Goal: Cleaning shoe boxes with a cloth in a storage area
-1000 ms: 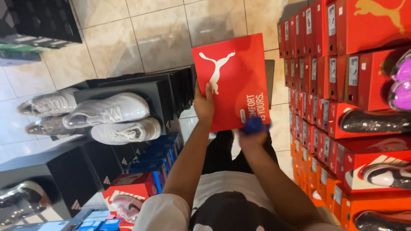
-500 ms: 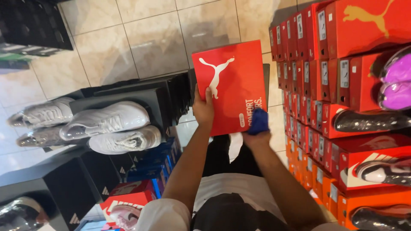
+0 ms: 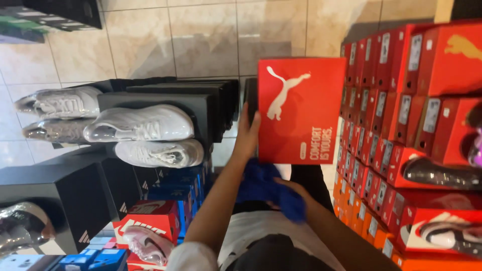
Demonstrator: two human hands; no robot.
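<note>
Red shoebox (image 3: 301, 110), one, lid shut, contents unseen, is held upright over the tiled floor (image 3: 201, 40); left hand (image 3: 247, 133) grips its edge. Right hand (image 3: 281, 188) closes on one blue cloth (image 3: 266, 185) below. Three white sneakers (image 3: 140, 125) top black boxes (image 3: 165, 98) left; red boxes (image 3: 401, 100) stack right.

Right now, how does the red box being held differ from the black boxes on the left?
The red box is bright red, lifted off the stacks and held by the left hand, with nothing on it. The black boxes are dark, stacked in place, and carry white shoes on top. Both are lidded cardboard shoe boxes.
</note>
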